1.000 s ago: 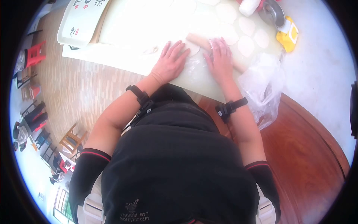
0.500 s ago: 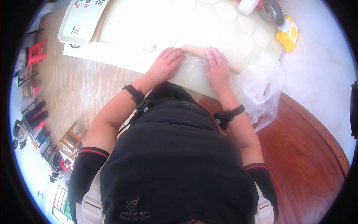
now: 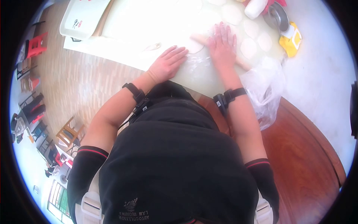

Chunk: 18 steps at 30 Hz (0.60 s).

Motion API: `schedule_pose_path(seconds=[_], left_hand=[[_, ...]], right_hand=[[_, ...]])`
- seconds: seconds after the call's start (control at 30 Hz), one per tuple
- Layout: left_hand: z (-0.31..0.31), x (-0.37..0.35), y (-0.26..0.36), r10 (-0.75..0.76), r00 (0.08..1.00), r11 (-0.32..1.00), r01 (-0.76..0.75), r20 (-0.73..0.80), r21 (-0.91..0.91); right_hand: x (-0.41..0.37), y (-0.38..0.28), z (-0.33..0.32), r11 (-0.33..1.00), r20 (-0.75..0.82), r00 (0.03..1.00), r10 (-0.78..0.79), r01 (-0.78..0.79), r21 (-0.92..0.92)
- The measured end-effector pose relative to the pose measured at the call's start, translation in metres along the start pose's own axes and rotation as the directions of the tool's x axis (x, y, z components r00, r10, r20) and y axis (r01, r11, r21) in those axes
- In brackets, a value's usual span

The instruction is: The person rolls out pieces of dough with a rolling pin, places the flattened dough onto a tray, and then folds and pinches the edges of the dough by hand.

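A wooden rolling pin (image 3: 199, 38) lies slantwise on the pale work surface. Across its middle rests my right hand (image 3: 223, 46), palm down, with the fingers stretched out and slightly apart over the far side. The pin's other end (image 3: 243, 65) shows to the right of that wrist. A flat, thin round of dough (image 3: 194, 47) lies just on the near side of the pin, partly washed out by glare. My left hand (image 3: 169, 64) is flat beside it with fingers extended, fingertips right at the dough's left edge. White smears of flour (image 3: 197, 61) show between the hands.
Several dough rounds (image 3: 250, 28) lie at the far right, near a metal bowl (image 3: 278, 16) and a yellow packet (image 3: 291, 44). A clear plastic bag (image 3: 264, 86) hangs over the right table edge. At the far left stands a white printed tray (image 3: 82, 18).
My right hand has moved forward over the rolling pin, its fingers now spread beyond it. The pin has rolled away from me, exposing the dough. My left hand has shifted only slightly.
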<state>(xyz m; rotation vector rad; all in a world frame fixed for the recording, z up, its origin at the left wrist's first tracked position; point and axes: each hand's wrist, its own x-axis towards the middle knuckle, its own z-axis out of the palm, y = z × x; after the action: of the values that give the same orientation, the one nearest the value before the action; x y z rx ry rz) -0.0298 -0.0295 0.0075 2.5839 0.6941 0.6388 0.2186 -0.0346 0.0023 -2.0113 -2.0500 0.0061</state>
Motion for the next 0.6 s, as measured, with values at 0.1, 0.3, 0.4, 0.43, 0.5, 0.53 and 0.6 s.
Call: schedule_pose_path(seconds=[0.1, 0.3, 0.4, 0.43, 0.5, 0.53, 0.6], left_hand=[[0.003, -0.003, -0.002, 0.009, 1.0, 1.0, -0.009, -0.007, 0.015], [0.001, -0.005, -0.005, -0.015, 1.0, 0.999, 0.015, 0.005, 0.042], [0.0, -0.004, -0.005, -0.022, 1.0, 0.999, 0.022, -0.012, 0.043], [-0.001, -0.003, -0.006, -0.008, 1.0, 1.0, 0.008, -0.013, 0.024], [-0.002, 0.004, -0.004, 0.011, 1.0, 1.0, -0.011, -0.012, 0.005], [-0.002, 0.013, -0.001, 0.013, 1.0, 1.0, -0.013, 0.027, 0.003], [0.006, 0.025, 0.003, 0.022, 0.998, 1.0, -0.022, 0.06, -0.001]], right_hand=[[0.008, 0.008, 0.006, 0.999, -0.023, 0.999, 0.027, -0.028, -0.021], [-0.009, -0.001, -0.019, 0.943, -0.062, 0.997, -0.037, 0.056, 0.328], [-0.017, -0.003, -0.018, 0.965, 0.075, 0.995, -0.071, 0.05, 0.257], [-0.017, -0.002, -0.016, 0.958, 0.068, 0.996, -0.063, 0.041, 0.284], [-0.015, -0.001, -0.015, 0.95, 0.059, 0.997, -0.05, 0.029, 0.31], [-0.012, -0.001, -0.015, 0.943, 0.006, 0.999, -0.041, 0.036, 0.33], [-0.009, 0.0, -0.018, 0.939, -0.051, 0.998, -0.029, 0.045, 0.341]])
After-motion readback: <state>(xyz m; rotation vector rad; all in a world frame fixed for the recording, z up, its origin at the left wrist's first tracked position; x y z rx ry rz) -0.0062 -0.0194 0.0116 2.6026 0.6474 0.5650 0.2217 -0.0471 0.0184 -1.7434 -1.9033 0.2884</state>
